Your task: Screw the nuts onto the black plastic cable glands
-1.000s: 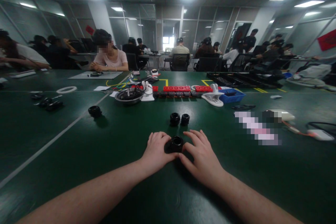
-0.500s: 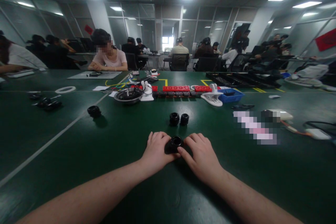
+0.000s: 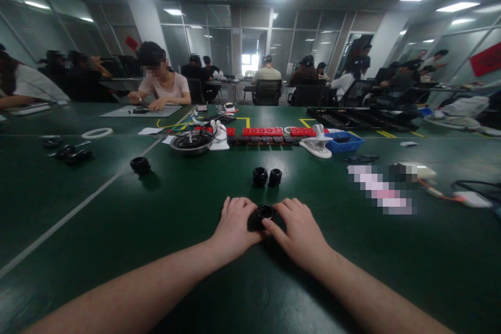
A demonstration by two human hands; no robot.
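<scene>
A black round fitting with a hole in its top, which looks like a cable gland (image 3: 266, 212), sits upright between my hands, low over the table. My left hand (image 3: 234, 224) is closed round its left and near side, the thumb in front. From the right, my right hand (image 3: 299, 227) grips it too, thumb at the near rim and fingers against the far right side. The lower part of the gland is hidden by my hands. Just beyond stand two more black glands, a larger one (image 3: 260, 177) and a smaller one (image 3: 275, 177).
Another black gland (image 3: 140, 165) stands on the green table (image 3: 188, 193) to the left. Farther back are a metal bowl of cables (image 3: 190, 145), red socket strips (image 3: 262, 131), a white clip (image 3: 319, 146) and a blue bin (image 3: 354, 143). A person (image 3: 164, 83) sits across the table.
The gland between my hands has shifted slightly right, and my right thumb has slid a little left over its near rim. The person across has moved their hands apart.
</scene>
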